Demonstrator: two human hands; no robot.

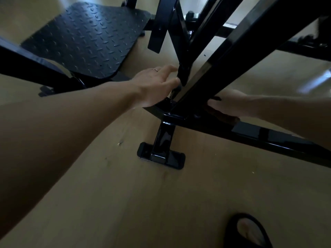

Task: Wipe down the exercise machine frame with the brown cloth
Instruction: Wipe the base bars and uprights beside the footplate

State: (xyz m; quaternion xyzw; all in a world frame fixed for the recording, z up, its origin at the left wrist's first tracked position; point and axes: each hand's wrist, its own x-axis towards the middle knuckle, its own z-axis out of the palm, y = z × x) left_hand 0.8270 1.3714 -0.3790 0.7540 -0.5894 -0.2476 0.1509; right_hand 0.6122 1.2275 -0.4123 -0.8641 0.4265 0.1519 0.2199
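Note:
The black exercise machine frame [268,138] fills the upper and right part of the view, with a low bar, a slanted beam [232,56] and a short leg on a foot [161,156]. My left hand [157,85] reaches in from the left, its fingers relaxed and touching the joint where the beams meet. My right hand [231,104] comes from the right and lies with fairly straight fingers on the brown cloth [223,116], pressing it onto the low bar just right of the joint. The slanted beam hides part of that hand.
A black diamond-plate footplate [89,36] lies at the upper left, with another dark bar [26,67] crossing in front of it. The floor [143,203] is light wood. My foot in a dark slipper [249,231] stands at the bottom right.

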